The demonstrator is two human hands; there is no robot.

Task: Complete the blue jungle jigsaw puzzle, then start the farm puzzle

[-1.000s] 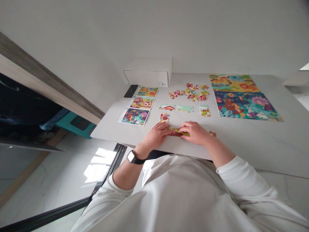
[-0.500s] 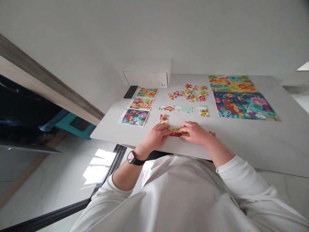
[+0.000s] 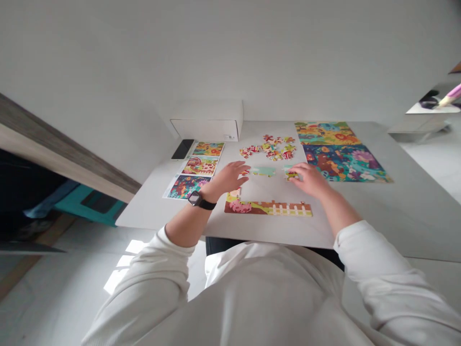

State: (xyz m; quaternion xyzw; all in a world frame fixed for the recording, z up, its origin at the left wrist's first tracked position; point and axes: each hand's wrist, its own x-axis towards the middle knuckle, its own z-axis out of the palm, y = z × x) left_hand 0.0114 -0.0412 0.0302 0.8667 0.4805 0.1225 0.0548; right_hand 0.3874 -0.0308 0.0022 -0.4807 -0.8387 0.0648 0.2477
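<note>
My left hand point(image 3: 229, 179), a dark watch on its wrist, reaches over a piece with a red roof that it mostly covers. Its thumb and fingers are spread apart. Across from it, my right hand point(image 3: 310, 179) has thumb and fingertips apart at the edge of a green tractor puzzle piece point(image 3: 290, 176), which lies flat. Whether the fingertips press on these pieces I cannot tell. Between the hands lies a pale green puzzle strip point(image 3: 264, 171). Nearer me is a joined puzzle row point(image 3: 268, 208) with a pink pig and white fence, and a piece standing up from its left end.
Several loose puzzle pieces point(image 3: 273, 149) lie heaped beyond my hands. A picture sheet point(image 3: 199, 166) and a phone point(image 3: 183, 149) are at left, before a white box point(image 3: 205, 129). Two finished pictures, jungle point(image 3: 326, 133) and night forest point(image 3: 342, 162), lie at right.
Both hands have lifted off the bottom row and moved forward and apart, to the upper pieces. The pig and fence row now shows fully. The view has shifted slightly.
</note>
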